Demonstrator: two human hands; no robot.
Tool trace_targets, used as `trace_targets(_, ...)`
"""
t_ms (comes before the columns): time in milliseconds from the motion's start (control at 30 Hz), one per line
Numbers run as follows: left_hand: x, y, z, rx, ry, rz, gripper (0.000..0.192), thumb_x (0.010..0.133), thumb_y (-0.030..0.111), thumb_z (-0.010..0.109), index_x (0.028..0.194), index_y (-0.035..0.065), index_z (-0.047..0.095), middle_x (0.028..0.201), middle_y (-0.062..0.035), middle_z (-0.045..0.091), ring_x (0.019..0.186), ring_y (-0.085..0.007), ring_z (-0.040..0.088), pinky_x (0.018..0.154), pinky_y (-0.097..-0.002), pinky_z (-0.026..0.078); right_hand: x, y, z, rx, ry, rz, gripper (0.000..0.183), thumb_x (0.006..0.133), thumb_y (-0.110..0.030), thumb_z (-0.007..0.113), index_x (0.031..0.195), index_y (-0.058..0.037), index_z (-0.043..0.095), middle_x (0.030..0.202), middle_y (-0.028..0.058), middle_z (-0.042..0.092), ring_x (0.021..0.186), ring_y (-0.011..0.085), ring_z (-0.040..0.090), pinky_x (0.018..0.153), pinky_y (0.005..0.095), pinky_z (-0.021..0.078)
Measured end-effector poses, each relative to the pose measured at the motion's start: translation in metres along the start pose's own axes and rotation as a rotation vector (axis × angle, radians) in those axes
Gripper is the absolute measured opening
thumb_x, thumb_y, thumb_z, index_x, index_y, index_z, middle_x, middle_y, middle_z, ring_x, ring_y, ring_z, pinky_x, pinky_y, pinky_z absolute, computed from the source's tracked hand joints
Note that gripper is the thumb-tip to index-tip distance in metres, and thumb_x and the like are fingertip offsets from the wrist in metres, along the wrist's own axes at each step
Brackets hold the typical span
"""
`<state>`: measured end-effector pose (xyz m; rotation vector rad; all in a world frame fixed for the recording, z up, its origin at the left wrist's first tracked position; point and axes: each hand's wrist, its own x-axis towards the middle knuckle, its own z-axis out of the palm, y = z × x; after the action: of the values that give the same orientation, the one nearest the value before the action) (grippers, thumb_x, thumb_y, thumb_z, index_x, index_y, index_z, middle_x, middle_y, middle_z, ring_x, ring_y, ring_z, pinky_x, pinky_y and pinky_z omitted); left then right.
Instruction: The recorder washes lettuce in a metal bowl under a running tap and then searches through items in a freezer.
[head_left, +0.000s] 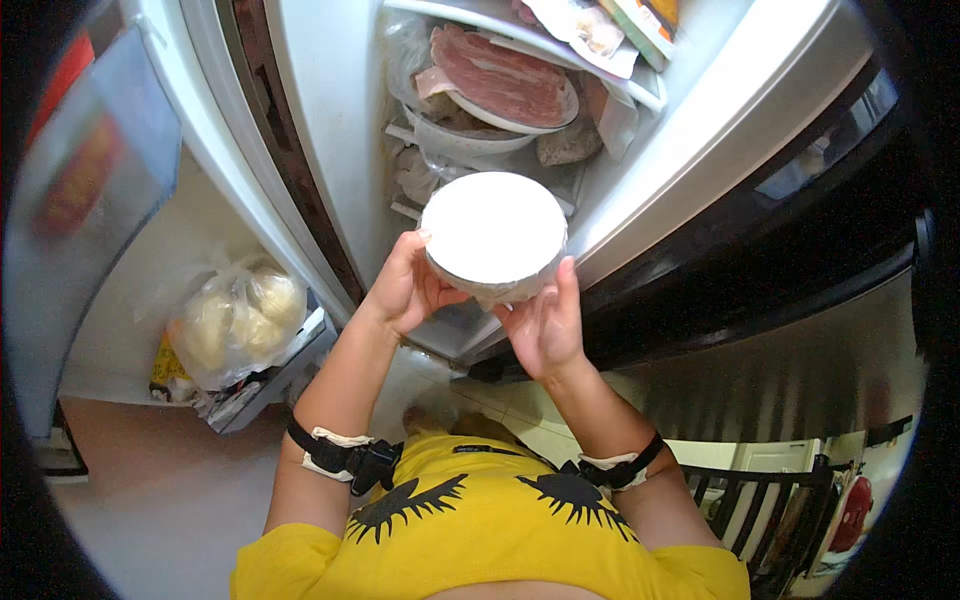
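Note:
Between my two hands is a round container (493, 229) with a flat white top and clear plastic around its side. My left hand (411, 289) grips its left side, thumb near the rim. At the lower right, my right hand (547, 322) holds it with the thumb up along the side. Its contents are hidden. Just beyond it, inside the opened refrigerator, a plate of sliced raw meat (510, 79) rests above a bowl (472, 139) partly covered with clear plastic.
A white shelf (652, 94) with packages overhangs the meat. To the left, the opened door's bin (307, 337) holds a plastic bag of pale round items (244, 315). A dark glossy door (750, 217) stands on the right, with a black slatted chair (757, 502) behind it.

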<state>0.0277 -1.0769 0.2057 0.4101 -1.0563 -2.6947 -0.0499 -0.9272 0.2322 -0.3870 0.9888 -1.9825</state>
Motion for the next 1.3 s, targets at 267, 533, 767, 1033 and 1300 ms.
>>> trace_targets(267, -0.009, -0.044, -0.02, -0.131, 0.182, 0.188, 0.053, 0.08, 0.038, 0.04, 0.116, -0.0004, 0.041, 0.102, -0.0138, 0.056, 0.091, -0.0228, 0.058, 0.071, -0.0352, 0.052, -0.013, 0.029, -0.039, -0.252, 0.131, 0.408, 0.079, 0.083, -0.033, 0.054, 0.136, -0.0048, 0.002, 0.137, 0.0176, 0.016, 0.124, 0.0299, 0.024, 0.099, 0.0392, 0.0238)
trace_targets(533, -0.011, -0.072, -0.064, -0.06, 0.383, 0.196, 0.051, 0.081, 0.035, 0.038, 0.118, 0.0004, 0.04, 0.11, -0.0131, 0.052, 0.093, -0.0232, 0.055, 0.072, -0.0361, 0.05, -0.009, 0.029, -0.034, -0.418, 0.095, 0.13, 0.069, 0.077, -0.004, 0.056, 0.132, -0.0027, 0.014, 0.127, 0.0183, 0.028, 0.115, 0.0257, 0.036, 0.093, 0.0355, 0.0348)
trace_targets(767, 0.009, -0.062, -0.088, 0.137, 0.269, 0.068, 0.049, 0.08, 0.031, 0.039, 0.118, -0.0009, 0.04, 0.113, -0.0139, 0.05, 0.101, -0.0239, 0.05, 0.083, -0.0397, 0.042, -0.004, 0.036, -0.031, -0.483, 0.189, 0.044, 0.061, 0.081, -0.007, 0.05, 0.132, -0.0041, 0.017, 0.127, 0.0128, 0.03, 0.114, 0.0212, 0.036, 0.095, 0.0313, 0.0301)
trace_targets(1033, 0.028, -0.023, -0.072, 0.08, 0.26, -0.009, 0.045, 0.08, 0.029, 0.038, 0.117, 0.0033, 0.038, 0.11, -0.0118, 0.049, 0.094, -0.0216, 0.052, 0.076, -0.0345, 0.045, 0.072, 0.069, -0.03, 0.084, 0.862, -0.244, 0.051, 0.086, -0.02, 0.043, 0.13, -0.0014, 0.026, 0.123, 0.0135, 0.038, 0.112, 0.023, 0.039, 0.092, 0.0314, 0.031)
trace_targets(1300, 0.012, 0.008, -0.062, 0.074, 0.246, 0.026, 0.049, 0.079, 0.029, 0.037, 0.12, 0.0031, 0.034, 0.117, -0.014, 0.044, 0.098, -0.0257, 0.05, 0.074, -0.0391, 0.047, 0.187, 0.125, -0.11, 0.027, 1.264, -0.397, 0.025, 0.085, -0.022, 0.042, 0.101, -0.0042, 0.05, 0.09, 0.0067, 0.049, 0.082, 0.0174, 0.046, 0.072, 0.0311, 0.036)
